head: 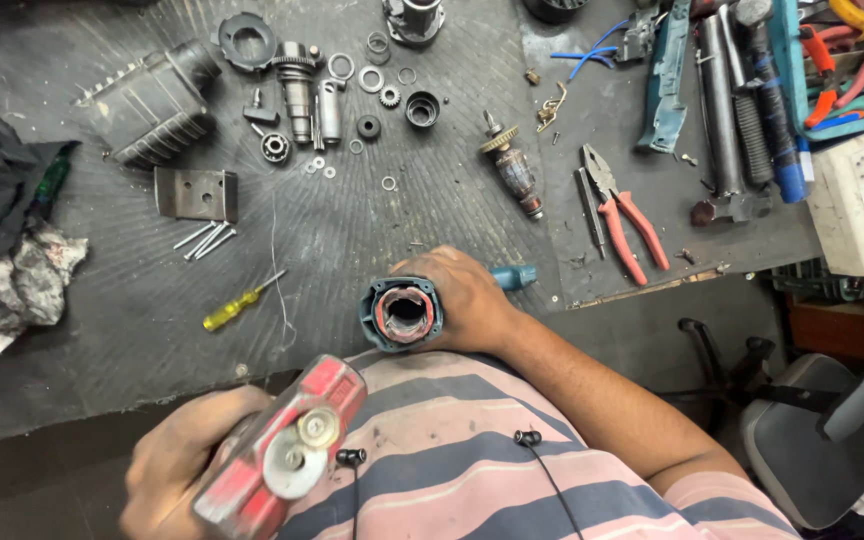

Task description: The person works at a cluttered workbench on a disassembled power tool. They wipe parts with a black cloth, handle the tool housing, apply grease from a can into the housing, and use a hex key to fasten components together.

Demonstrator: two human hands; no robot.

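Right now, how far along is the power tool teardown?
Done: tool is apart. Gears and washers, armature and grey cover lie spread on the mat. In hand: right hand grips the teal housing, open end up with windings inside; left hand holds a red unit. Left: every loose part is off the tool; screws and pliers lie unused.

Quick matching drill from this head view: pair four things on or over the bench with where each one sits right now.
Things:
1. teal motor housing
2. red tool
3. yellow screwdriver
4. red-handled pliers

Places:
A. lying on the dark mat, left of the housing
B. gripped in the left hand
C. lying on the bench right of the armature
D. held in the right hand, open end facing the camera

Pairs: 1-D, 2-B, 3-A, 4-C
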